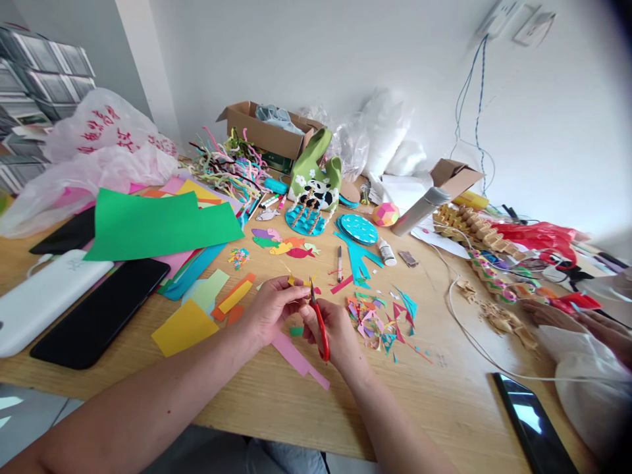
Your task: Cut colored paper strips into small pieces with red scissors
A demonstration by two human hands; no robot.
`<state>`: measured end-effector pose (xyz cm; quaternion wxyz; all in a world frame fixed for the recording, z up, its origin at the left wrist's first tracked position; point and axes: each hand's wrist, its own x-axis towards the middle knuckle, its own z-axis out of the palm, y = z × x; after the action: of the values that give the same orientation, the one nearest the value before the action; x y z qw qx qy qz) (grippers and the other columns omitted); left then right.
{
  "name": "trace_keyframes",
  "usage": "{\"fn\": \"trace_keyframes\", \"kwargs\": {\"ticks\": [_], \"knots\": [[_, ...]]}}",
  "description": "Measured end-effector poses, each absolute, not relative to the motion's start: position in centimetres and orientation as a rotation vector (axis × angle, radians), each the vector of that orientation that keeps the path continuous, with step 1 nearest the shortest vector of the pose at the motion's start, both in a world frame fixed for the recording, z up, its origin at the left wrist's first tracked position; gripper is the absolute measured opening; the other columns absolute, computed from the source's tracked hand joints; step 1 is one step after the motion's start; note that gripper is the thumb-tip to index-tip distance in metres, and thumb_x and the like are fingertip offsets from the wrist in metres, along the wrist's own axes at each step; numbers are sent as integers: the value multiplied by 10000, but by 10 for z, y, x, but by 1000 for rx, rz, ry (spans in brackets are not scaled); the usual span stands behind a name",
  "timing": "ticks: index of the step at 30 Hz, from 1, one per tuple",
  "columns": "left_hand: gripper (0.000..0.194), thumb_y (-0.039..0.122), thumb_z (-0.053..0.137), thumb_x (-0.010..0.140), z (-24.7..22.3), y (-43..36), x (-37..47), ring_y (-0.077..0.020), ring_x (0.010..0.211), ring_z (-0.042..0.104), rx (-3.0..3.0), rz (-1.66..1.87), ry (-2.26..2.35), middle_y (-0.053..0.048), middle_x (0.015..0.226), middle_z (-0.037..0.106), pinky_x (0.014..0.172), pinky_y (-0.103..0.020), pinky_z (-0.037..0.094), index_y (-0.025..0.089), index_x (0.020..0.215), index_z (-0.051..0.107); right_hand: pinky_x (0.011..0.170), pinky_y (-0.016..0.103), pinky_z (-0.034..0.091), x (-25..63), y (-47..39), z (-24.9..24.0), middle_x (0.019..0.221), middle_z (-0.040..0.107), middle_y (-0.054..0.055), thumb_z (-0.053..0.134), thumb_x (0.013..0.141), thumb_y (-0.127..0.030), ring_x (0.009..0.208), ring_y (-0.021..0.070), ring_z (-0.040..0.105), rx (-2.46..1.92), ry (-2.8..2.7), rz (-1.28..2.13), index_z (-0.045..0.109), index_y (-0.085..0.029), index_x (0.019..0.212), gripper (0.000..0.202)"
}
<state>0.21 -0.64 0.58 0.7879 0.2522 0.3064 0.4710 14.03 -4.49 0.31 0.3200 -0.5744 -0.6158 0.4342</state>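
My right hand (336, 332) is closed round the red-handled scissors (323, 332), whose blades point up and away. Just left of it, my left hand (274, 306) pinches a small yellow paper piece (292, 281) beside the blade tips. A pink paper strip (301, 362) lies on the table below both hands. Colourful paper fish (281, 247) lie beyond my hands, next to a small heap of tiny paper bits (239, 258). To the right is a pile of paper scraps (378, 319). Yellow paper (182, 329) rests left of my left forearm.
Green sheets (158, 227), a black phone (99, 313) and a white device (49, 303) lie left. Behind stand a green panda bag (316, 178) and a grey bottle (422, 210). At right are a white cable (469, 332), another phone (536, 421) and another person's hand (605, 332).
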Motion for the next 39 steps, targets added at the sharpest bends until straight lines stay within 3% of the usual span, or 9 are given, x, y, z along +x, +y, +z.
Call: {"fn": "trace_keyframes", "kwargs": {"ticks": [18,39], "knots": [[134,196,765,592,10,-6,2,-90,539,514,613,1011,695,0,576,593,540,-226,379,132,613,649,440,208,379,142,-45,2,562,610,26,529,812,-665,474,126,543,-1508,-1667,1104,524,-161,706,514],[162,206,764,587,11,-3,-2,-91,555,535,684,1006,713,1,577,597,547,-219,399,123,624,631,423,197,330,143,-44,9,564,610,34,561,815,-625,471,121,524,-1568,-1704,1128,514,-158,697,484]]}}
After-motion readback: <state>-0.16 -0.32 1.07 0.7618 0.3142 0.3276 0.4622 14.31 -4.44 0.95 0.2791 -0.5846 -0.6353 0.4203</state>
